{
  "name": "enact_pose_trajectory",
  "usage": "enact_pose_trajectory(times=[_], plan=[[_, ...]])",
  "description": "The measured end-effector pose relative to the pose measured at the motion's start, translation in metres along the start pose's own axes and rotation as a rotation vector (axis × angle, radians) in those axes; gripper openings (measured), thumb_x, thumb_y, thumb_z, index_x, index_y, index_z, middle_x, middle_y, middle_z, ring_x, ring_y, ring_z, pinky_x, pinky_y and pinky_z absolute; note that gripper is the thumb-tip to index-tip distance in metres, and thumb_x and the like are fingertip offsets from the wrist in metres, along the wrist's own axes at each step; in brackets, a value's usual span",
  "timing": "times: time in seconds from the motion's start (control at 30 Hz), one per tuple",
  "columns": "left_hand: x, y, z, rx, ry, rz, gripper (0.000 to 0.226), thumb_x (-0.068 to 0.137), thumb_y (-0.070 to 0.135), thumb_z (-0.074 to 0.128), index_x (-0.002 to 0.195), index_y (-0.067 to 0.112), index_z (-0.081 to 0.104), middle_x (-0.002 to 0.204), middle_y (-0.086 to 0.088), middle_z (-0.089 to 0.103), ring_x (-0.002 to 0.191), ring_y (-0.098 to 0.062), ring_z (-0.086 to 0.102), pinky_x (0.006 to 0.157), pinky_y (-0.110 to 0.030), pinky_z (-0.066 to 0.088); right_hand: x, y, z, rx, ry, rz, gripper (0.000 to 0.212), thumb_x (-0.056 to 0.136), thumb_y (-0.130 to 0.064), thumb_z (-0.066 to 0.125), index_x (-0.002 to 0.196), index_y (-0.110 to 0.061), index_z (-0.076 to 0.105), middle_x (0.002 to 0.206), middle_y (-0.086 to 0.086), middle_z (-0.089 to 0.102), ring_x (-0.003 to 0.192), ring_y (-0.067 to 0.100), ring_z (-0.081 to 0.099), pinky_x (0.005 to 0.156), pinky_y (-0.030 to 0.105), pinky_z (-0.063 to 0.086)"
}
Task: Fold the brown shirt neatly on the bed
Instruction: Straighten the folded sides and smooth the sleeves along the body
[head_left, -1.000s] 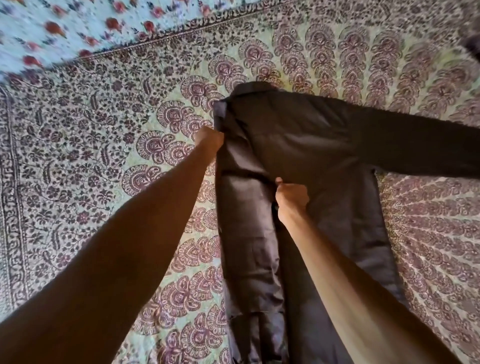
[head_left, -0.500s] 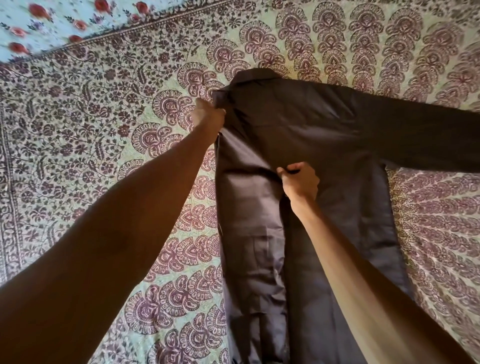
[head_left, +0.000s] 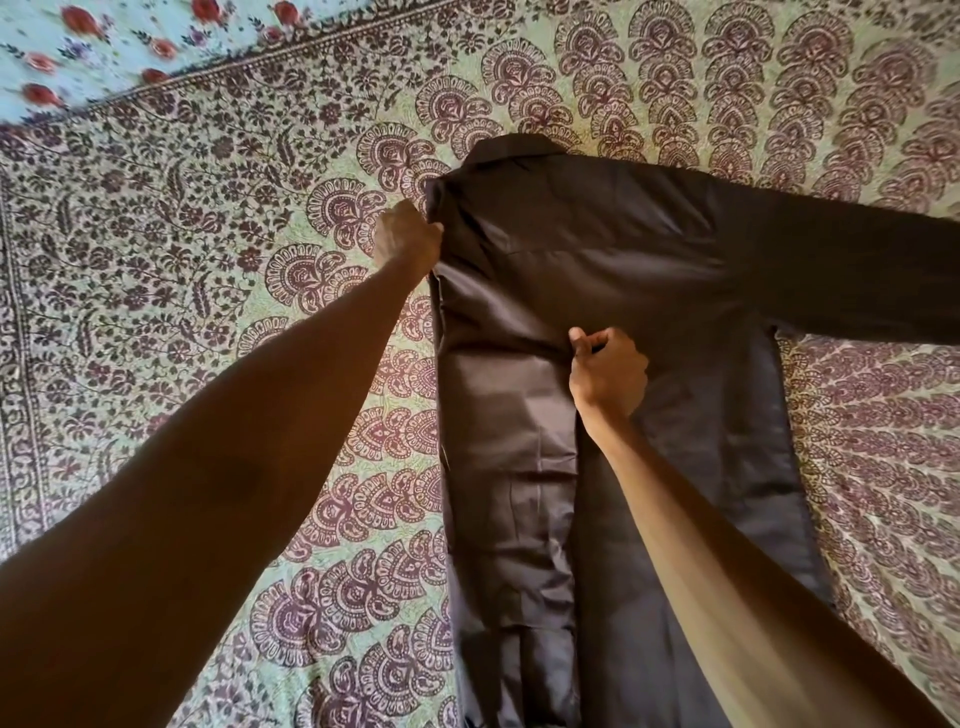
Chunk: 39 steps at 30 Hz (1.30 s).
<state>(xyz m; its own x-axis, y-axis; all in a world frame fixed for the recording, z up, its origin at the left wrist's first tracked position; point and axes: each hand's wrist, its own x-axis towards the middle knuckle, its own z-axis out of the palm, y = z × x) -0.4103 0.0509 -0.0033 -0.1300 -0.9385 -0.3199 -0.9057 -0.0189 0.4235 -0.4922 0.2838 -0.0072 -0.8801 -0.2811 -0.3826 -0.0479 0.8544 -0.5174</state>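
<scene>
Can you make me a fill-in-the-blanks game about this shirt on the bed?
1. The brown shirt lies flat on a patterned ____.
2. The left hand holds the shirt's ____ edge, near the shoulder.
3. The right hand pinches cloth in the ____ of the shirt.
4. One sleeve stretches out to the ____ side.

Missing words: bedsheet; left; middle; right

paisley bedspread (head_left: 218, 270); floral sheet (head_left: 104, 47) top left.

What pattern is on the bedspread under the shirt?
Maroon paisley and floral print on pale green bedspread, clearest in the head view.
</scene>
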Motion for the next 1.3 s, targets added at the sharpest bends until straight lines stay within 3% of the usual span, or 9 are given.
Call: enact_pose_trajectory(times=[0.2, 0.27, 0.47, 0.6, 0.73, 0.83, 1.03, 1.17, 1.3], plan=[[0.009, -0.013, 0.001, -0.164, -0.103, -0.098, 0.044, 0.089, 0.033, 0.056, 0.119, 0.000, 0.059, 0.119, -0.015, 0.064, 0.115, -0.030, 0.060, 0.089, -0.026, 0.048, 0.001, -0.001, -0.002, 0.046, 0.000, 0.008, 0.024, 0.088, -0.041, 0.067, 0.093, -0.017, 0.066, 0.097, 0.009, 0.072, 0.095, 0.030, 0.066, 0.068, 0.030, 0.040], [0.004, -0.015, 0.001, -0.190, -0.039, -0.134, 0.051, 0.093, 0.040, 0.054, 0.124, 0.000, 0.053, 0.122, -0.015, 0.061, 0.117, -0.030, 0.058, 0.086, -0.027, 0.044, 0.001, 0.000, 0.000, 0.061, 0.002, 0.003, 0.025, 0.088, -0.041, 0.066, 0.095, -0.018, 0.067, 0.098, 0.009, 0.072, 0.095, 0.030, 0.066, 0.068, 0.029, 0.040], [-0.060, -0.024, 0.007, -0.364, 0.070, -0.064, 0.044, 0.097, 0.033, 0.052, 0.127, 0.004, 0.041, 0.124, -0.017, 0.059, 0.113, -0.032, 0.059, 0.090, -0.038, 0.047, -0.006, 0.004, -0.002, 0.229, -0.067, 0.141, 0.050, 0.086, -0.060, 0.057, 0.109, -0.017, 0.061, 0.108, 0.009, 0.067, 0.100, 0.029, 0.063, 0.079, 0.035, 0.048], [-0.118, -0.053, 0.019, -0.303, 0.019, -0.031, 0.038, 0.095, 0.038, 0.053, 0.115, 0.006, 0.049, 0.109, -0.014, 0.063, 0.095, -0.026, 0.057, 0.075, -0.033, 0.042, -0.026, 0.018, -0.009, 0.374, -0.186, 0.185, 0.061, 0.078, -0.063, 0.066, 0.114, -0.015, 0.061, 0.105, 0.002, 0.063, 0.097, 0.020, 0.062, 0.087, 0.034, 0.052], [-0.165, -0.084, 0.025, -0.234, 0.015, 0.046, 0.023, 0.090, 0.027, 0.061, 0.101, 0.006, 0.058, 0.102, -0.012, 0.062, 0.089, -0.024, 0.051, 0.069, -0.028, 0.031, -0.052, 0.046, -0.010, 0.275, -0.269, 0.044, 0.034, 0.082, -0.050, 0.069, 0.091, -0.017, 0.070, 0.083, -0.001, 0.069, 0.083, 0.017, 0.062, 0.077, 0.032, 0.049], [-0.190, -0.089, 0.020, -0.235, 0.077, 0.053, 0.019, 0.090, 0.021, 0.061, 0.102, 0.007, 0.060, 0.109, -0.013, 0.056, 0.083, -0.018, 0.045, 0.067, -0.030, 0.034, -0.062, 0.065, -0.011, 0.241, -0.258, -0.002, 0.042, 0.090, -0.037, 0.064, 0.056, -0.017, 0.049, 0.056, -0.006, 0.049, 0.063, 0.018, 0.048, 0.063, 0.033, 0.036], [-0.223, -0.107, 0.018, -0.090, -0.178, -0.079, 0.032, 0.090, 0.039, 0.059, 0.091, 0.009, 0.068, 0.094, -0.018, 0.070, 0.089, -0.033, 0.065, 0.065, -0.029, 0.039, -0.075, 0.080, -0.018, 0.179, -0.252, 0.004, 0.033, 0.092, -0.039, 0.060, 0.068, -0.017, 0.061, 0.071, 0.004, 0.061, 0.075, 0.023, 0.056, 0.068, 0.034, 0.042], [-0.267, -0.124, 0.024, -0.058, -0.259, -0.101, 0.034, 0.092, 0.040, 0.056, 0.098, 0.010, 0.071, 0.093, -0.016, 0.072, 0.071, -0.025, 0.060, 0.055, -0.023, 0.036, -0.089, 0.107, -0.019, 0.144, -0.311, 0.065, 0.040, 0.086, -0.045, 0.063, 0.056, -0.019, 0.057, 0.055, -0.001, 0.053, 0.067, 0.026, 0.060, 0.069, 0.052, 0.058], [-0.302, -0.144, 0.030, -0.131, -0.311, -0.152, 0.034, 0.092, 0.038, 0.058, 0.091, 0.007, 0.073, 0.087, -0.019, 0.072, 0.072, -0.028, 0.066, 0.060, -0.026, 0.044, -0.107, 0.123, -0.025, 0.138, -0.309, 0.059, 0.030, 0.088, -0.044, 0.063, 0.073, -0.019, 0.069, 0.066, 0.002, 0.061, 0.079, 0.029, 0.068, 0.071, 0.052, 0.058]])
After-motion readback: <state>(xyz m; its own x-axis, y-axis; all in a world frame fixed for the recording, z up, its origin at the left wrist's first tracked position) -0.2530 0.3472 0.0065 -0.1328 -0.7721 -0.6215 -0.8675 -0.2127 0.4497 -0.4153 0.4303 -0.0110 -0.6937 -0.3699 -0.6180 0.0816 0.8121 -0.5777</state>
